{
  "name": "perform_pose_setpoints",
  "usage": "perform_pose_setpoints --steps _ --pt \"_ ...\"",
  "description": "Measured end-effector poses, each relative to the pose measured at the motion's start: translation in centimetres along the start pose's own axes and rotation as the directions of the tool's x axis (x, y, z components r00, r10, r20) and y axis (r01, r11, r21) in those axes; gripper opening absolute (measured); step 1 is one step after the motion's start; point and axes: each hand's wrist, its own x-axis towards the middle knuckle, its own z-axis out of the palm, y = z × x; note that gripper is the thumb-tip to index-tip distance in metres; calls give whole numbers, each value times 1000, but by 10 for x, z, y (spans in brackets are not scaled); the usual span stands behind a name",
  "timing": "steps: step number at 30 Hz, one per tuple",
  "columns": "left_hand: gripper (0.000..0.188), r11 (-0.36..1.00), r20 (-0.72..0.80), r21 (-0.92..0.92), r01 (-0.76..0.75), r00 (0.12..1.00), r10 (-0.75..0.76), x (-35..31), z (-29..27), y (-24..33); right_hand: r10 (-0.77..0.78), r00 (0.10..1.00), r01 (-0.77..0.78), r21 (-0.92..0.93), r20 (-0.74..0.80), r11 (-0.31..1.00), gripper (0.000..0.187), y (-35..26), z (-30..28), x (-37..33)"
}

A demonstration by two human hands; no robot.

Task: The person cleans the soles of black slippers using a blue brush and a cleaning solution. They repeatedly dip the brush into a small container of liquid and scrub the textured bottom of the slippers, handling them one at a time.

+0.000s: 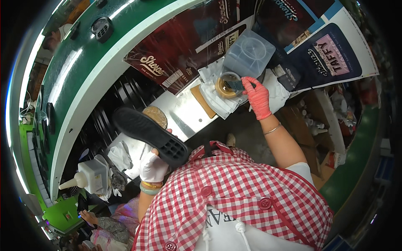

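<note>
My left hand [153,168], in a white glove with bare fingertips, grips a black shoe sole [147,133]. The sole is tilted, its hollow grid end close to my apron. My right hand [257,99], in a coral-pink glove, pinches the handle of a dark brush [237,85]. The brush's far end is over or inside a small round cup [226,94] holding amber liquid; its tip is hard to make out. Under the cup lie crumpled white sheets [209,93]. A see-through plastic tub [250,52] stands just behind it.
A green conveyor [86,52] with a pale rim curves along the left, carrying several black soles [102,29]. Printed cardboard [167,54] stands behind the metal bench [184,106]. A nozzled bottle [90,175] is at lower left, near another person's hand [88,217]. Cardboard boxes [326,125] lie right.
</note>
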Motion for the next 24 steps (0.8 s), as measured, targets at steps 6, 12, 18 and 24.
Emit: perform_pose_setpoints --steps 6,12,18,24 --pt "71 860 39 456 -230 970 239 21 0 -23 -9 997 9 1 77 1000 26 3 -1 1" --pt "61 153 299 892 -425 810 505 40 -1 -41 201 974 -213 114 105 970 25 9 -15 5" --pt "57 28 266 923 -383 689 674 56 -2 -45 165 939 -303 499 301 812 24 -76 34 -60" --pt "65 676 104 387 -627 758 643 60 30 -27 10 898 -249 492 439 834 25 -133 77 -105"
